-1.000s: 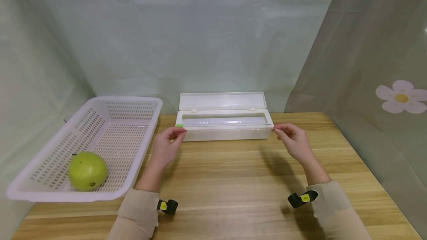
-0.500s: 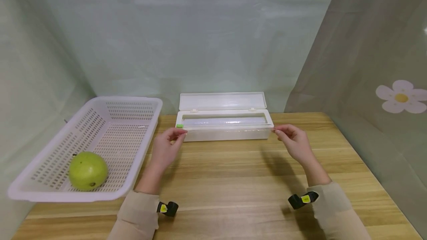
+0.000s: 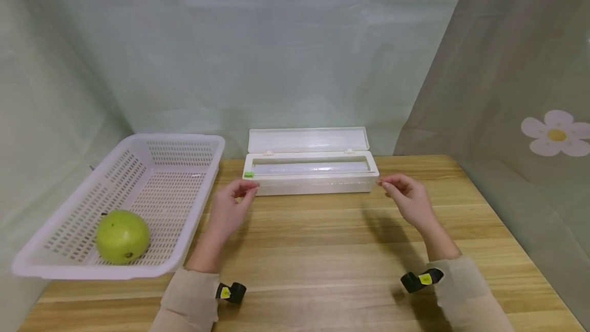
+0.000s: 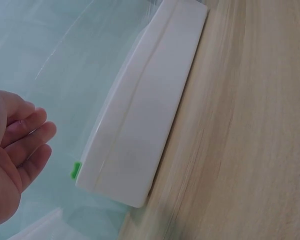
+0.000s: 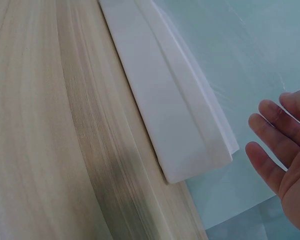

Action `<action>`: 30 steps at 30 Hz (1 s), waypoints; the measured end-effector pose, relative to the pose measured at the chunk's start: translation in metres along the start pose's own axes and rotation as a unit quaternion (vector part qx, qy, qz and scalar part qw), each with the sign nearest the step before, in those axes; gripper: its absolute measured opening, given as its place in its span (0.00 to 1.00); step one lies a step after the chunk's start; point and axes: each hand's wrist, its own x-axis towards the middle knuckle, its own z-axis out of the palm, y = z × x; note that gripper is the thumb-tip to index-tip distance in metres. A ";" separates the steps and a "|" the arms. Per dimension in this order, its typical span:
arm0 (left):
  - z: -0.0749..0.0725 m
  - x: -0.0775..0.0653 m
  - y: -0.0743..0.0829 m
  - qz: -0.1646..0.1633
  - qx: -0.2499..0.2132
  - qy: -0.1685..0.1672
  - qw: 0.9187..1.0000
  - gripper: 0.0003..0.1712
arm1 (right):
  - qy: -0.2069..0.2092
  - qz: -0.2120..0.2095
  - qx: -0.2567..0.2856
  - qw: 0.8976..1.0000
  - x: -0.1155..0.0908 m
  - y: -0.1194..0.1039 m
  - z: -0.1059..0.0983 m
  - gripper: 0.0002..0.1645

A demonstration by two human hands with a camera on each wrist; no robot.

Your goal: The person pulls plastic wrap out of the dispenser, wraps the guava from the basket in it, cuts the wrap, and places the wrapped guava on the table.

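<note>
A white plastic-wrap box [image 3: 313,186] stands at the back of the table, its lid [image 3: 308,140] tipped back and a roll of plastic wrap [image 3: 311,168] showing in the opening. My left hand [image 3: 230,208] pinches the left end of the clear film's edge between thumb and index finger, near the box's front left corner. At the front right corner, my right hand [image 3: 409,203] pinches the other end. Between them the film edge [image 4: 65,37] shows as a thin line in the left wrist view. A green slider [image 3: 249,174] sits at the box's left end.
On the left, a white perforated basket [image 3: 201,209] holds a round green fruit [image 3: 122,236]. Wooden tabletop [image 3: 313,260] extends between the forearms. Pale curtains [image 3: 295,55] hang behind the box and on both sides.
Both hands have shifted very slightly down and toward me, still pinching the film. Box, basket and fruit stay in place.
</note>
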 end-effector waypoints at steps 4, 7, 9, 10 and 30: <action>0.000 -0.001 0.000 0.006 0.007 0.000 1.000 0.04 | 0.000 -0.003 -0.006 1.000 -0.003 -0.006 -0.001 0.12; 0.000 -0.002 -0.001 0.011 0.010 0.000 1.000 0.04 | 0.001 -0.005 -0.009 1.000 -0.003 -0.001 -0.001 0.11; -0.001 -0.003 -0.001 0.012 0.008 0.000 1.000 0.04 | 0.003 -0.002 -0.006 1.000 -0.003 0.005 -0.001 0.10; -0.001 -0.004 -0.001 0.012 0.007 0.000 1.000 0.04 | 0.002 -0.004 -0.004 1.000 -0.003 0.010 -0.001 0.10; -0.002 -0.011 0.002 0.010 0.009 0.002 1.000 0.03 | 0.003 -0.015 0.017 1.000 -0.010 0.023 -0.001 0.11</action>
